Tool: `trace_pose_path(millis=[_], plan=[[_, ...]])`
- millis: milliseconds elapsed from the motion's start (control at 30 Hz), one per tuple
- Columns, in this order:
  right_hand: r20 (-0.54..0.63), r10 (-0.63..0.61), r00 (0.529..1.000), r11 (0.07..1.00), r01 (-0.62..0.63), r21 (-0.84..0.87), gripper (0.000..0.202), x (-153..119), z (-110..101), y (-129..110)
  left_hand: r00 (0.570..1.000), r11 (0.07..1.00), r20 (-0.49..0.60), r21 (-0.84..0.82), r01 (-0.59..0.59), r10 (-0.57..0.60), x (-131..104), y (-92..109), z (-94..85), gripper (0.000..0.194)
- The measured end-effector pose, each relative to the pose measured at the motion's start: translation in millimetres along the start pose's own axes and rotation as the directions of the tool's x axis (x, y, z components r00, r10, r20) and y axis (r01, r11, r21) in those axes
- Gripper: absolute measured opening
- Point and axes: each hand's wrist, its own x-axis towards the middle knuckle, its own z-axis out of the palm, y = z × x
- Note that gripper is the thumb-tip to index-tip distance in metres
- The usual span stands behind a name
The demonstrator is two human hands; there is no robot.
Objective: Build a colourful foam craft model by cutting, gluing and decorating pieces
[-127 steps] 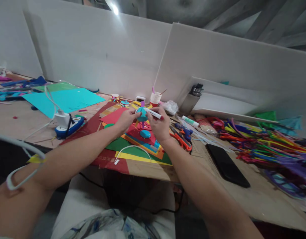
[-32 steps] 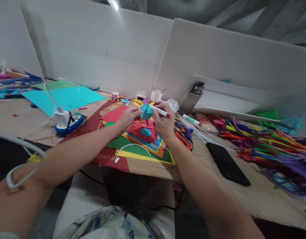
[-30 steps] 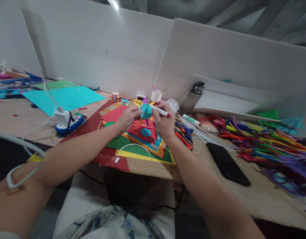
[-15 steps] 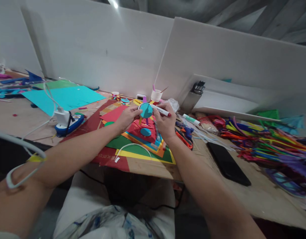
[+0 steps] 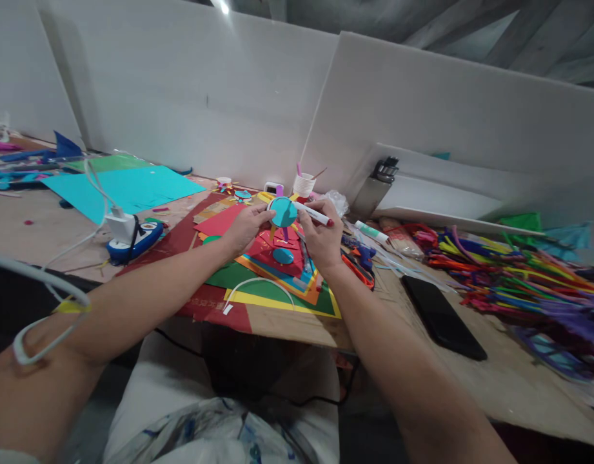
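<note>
Between my hands, above the coloured paper, is a round blue paper craft (image 5: 283, 211) with coloured strips sticking out of its edge. My left hand (image 5: 248, 227) is closed on its left edge. My right hand (image 5: 322, 235) pinches a white marker (image 5: 313, 213) with a red end, its other end close to the craft's right side; whether the tip touches cannot be made out. Below lie red paper pieces (image 5: 258, 254), a loose blue paper disc (image 5: 284, 256) and stacked coloured sheets (image 5: 272, 290). Two small similar crafts, one of them blue-topped (image 5: 243, 196), stand behind my left hand.
A paper cup (image 5: 304, 185) holding sticks stands at the back. To the right are a glue gun (image 5: 362, 252), a green-and-white tube (image 5: 371, 231), a black phone (image 5: 442, 316) and many pipe cleaners (image 5: 500, 270). A blue boat-shaped power strip (image 5: 135, 243) and cyan sheet (image 5: 125, 190) lie left.
The blue craft has shifted very slightly left and down between my hands. Both hands keep their hold, and the marker stays almost where it was.
</note>
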Motion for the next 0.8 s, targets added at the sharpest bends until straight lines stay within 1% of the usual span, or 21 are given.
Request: trace_pose_path(millis=[300,667,800], plan=[[0.007,-0.001,1.000,1.000,0.001,0.004,0.019,-0.5,-0.2,-0.4,1.000,1.000,-0.007,-0.003,0.002,-0.002,-0.1,-0.1,-0.3,0.021],[0.015,0.008,1.000,1.000,-0.008,0.011,0.018,-1.5,-0.9,5.2,1.000,1.000,-0.009,-0.001,0.006,-0.006,1.8,-1.0,-2.5,0.024],[0.015,-0.005,1.000,1.000,0.005,0.006,0.018,-1.4,-1.4,5.4,1.000,1.000,-0.020,0.002,0.002,-0.002,1.5,0.1,-2.1,0.020]])
